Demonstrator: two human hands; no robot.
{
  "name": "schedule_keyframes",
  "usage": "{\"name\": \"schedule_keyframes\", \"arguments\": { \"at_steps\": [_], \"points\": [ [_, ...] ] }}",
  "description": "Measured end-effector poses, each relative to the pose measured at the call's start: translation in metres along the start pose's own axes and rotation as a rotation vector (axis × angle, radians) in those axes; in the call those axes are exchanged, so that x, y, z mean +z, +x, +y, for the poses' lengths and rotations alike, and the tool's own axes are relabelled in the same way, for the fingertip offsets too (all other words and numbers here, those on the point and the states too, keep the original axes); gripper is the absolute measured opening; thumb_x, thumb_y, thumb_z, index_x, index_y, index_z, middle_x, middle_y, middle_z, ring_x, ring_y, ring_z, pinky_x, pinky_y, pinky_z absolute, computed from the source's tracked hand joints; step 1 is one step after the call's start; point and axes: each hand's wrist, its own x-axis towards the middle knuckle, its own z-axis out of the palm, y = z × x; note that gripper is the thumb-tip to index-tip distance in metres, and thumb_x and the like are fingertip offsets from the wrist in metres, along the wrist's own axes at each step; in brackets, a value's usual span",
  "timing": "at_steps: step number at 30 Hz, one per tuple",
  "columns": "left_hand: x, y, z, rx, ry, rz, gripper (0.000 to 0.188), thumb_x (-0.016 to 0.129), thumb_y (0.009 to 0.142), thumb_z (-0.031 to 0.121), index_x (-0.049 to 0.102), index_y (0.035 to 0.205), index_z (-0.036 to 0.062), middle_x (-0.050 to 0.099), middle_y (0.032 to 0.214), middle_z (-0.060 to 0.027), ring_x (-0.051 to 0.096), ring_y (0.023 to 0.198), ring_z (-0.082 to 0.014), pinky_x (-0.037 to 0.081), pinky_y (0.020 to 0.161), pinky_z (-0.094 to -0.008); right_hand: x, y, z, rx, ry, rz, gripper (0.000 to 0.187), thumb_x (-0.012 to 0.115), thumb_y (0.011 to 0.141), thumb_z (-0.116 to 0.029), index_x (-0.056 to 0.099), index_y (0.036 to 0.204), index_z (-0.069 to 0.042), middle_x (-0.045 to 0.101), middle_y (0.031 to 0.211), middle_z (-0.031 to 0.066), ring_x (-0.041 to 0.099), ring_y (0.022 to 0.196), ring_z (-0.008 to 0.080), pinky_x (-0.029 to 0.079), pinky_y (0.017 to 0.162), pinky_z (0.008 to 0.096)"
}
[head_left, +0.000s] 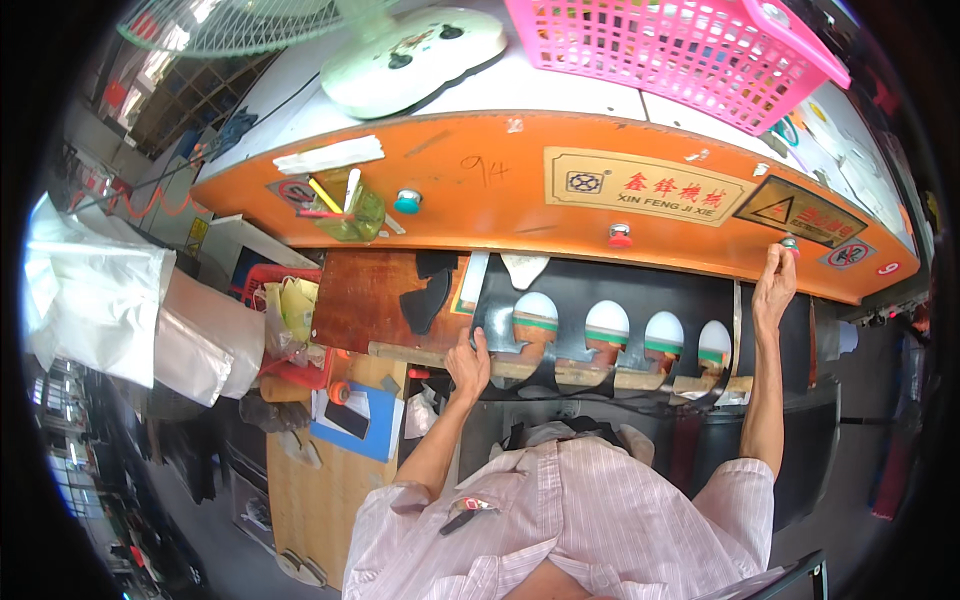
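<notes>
Below the orange machine beam (510,222) lies a black holed sheet (572,325), its left edge touched by our left hand (467,364), perhaps for steadying, while our right hand (773,288), well apart, touches a button (790,244), both grips unclear.

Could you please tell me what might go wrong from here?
The right hand is at a push button on the orange machine panel; if that sets anything moving, the left hand, at the left edge of the black cut-out sheet, might be pinched. That sheet could also shift, since the right hand is away from it.
</notes>
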Motion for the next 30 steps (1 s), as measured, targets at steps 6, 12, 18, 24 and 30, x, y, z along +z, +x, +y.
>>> {"name": "schedule_keyframes", "arguments": {
  "at_steps": [6, 12, 18, 24, 30],
  "points": [
    [0.007, 0.036, 0.016, 0.022, -0.102, -0.016, 0.044, 0.052, 0.107, 0.043, 0.067, 0.098, 0.0024, 0.067, 0.071, -0.0275, 0.067, 0.074, -0.0509, 0.048, 0.071, -0.0607, -0.012, -0.070, -0.017, -0.123, 0.059, -0.165, 0.018, 0.063, 0.104, -0.014, 0.066, 0.095, 0.001, 0.059, 0.079, 0.0101, 0.057, 0.072, 0.0187, 0.049, 0.070, 0.0348],
    [0.008, 0.039, 0.022, -0.026, -0.053, -0.035, 0.045, 0.054, 0.105, 0.046, 0.068, 0.102, 0.0035, 0.069, 0.076, -0.0276, 0.068, 0.080, -0.0514, 0.050, 0.075, -0.0595, 0.017, -0.163, -0.029, -0.128, -0.206, -0.473, 0.019, 0.072, 0.092, -0.016, 0.070, 0.104, -0.001, 0.067, 0.091, 0.0135, 0.060, 0.090, 0.0344, 0.046, 0.083, 0.0472],
    [0.005, 0.039, 0.023, -0.042, 0.048, -0.025, 0.046, 0.055, 0.105, 0.045, 0.070, 0.099, 0.0020, 0.071, 0.080, -0.0271, 0.070, 0.081, -0.0477, 0.052, 0.075, -0.0536, 0.033, -0.194, -0.025, -0.336, -0.259, -0.407, 0.013, 0.073, 0.090, -0.014, 0.071, 0.100, -0.004, 0.068, 0.095, 0.0116, 0.059, 0.099, 0.0319, 0.040, 0.091, 0.0459],
    [0.004, 0.038, 0.018, 0.027, 0.016, -0.003, 0.044, 0.054, 0.104, 0.044, 0.069, 0.104, 0.0026, 0.071, 0.085, -0.0312, 0.068, 0.088, -0.0529, 0.051, 0.081, -0.0606, 0.039, -0.211, -0.015, -0.300, -0.315, -0.369, 0.013, 0.070, 0.092, -0.014, 0.075, 0.089, -0.002, 0.072, 0.094, 0.0158, 0.063, 0.099, 0.0330, 0.041, 0.095, 0.0479],
    [-0.006, 0.007, -0.001, 0.022, -0.054, -0.046, 0.043, 0.055, 0.104, 0.042, 0.070, 0.108, 0.0019, 0.072, 0.084, -0.0296, 0.069, 0.086, -0.0518, 0.051, 0.080, -0.0595, 0.021, -0.249, -0.018, -0.292, -0.355, -0.347, 0.013, 0.074, 0.089, -0.016, 0.078, 0.091, -0.003, 0.073, 0.095, 0.0143, 0.064, 0.102, 0.0325, 0.041, 0.098, 0.0471]
  ]
}}
